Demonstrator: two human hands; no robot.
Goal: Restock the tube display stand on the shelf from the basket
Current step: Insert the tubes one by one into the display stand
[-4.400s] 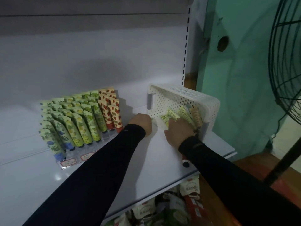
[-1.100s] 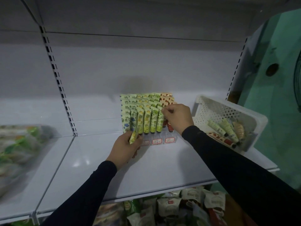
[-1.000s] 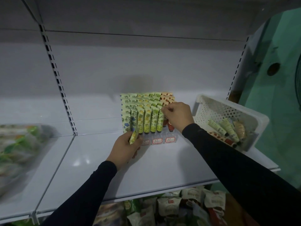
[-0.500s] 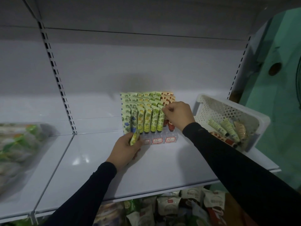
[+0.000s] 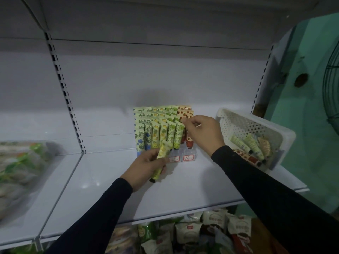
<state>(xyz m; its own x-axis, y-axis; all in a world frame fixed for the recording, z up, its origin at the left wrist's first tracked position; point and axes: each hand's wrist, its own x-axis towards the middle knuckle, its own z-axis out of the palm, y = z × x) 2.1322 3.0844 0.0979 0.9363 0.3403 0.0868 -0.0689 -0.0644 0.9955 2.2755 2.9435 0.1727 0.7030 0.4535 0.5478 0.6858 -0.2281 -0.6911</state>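
Note:
The clear tube display stand [image 5: 180, 156] sits at the back of the white shelf [image 5: 183, 189], filled with rows of green tubes [image 5: 161, 129] and a right-hand column of red strawberry tubes [image 5: 189, 142]. My left hand [image 5: 146, 166] holds a yellow-green tube [image 5: 162, 153] just in front of the stand. My right hand [image 5: 202, 133] is at the stand's right column, its fingers pinching the top of a tube there. The white perforated basket [image 5: 256, 129] stands tilted at the right, with several tubes [image 5: 251, 146] inside.
A bag of packaged goods [image 5: 22, 171] lies on the shelf section to the left. Snack packets [image 5: 192, 233] fill the shelf below. A slotted upright [image 5: 64, 92] divides the shelf bays. A fan guard [image 5: 332, 99] is at the far right.
Since 4.4 s ago both hands left the basket and moved to the stand. Over the last second, my right hand stays at the right column and my left keeps its tube in front.

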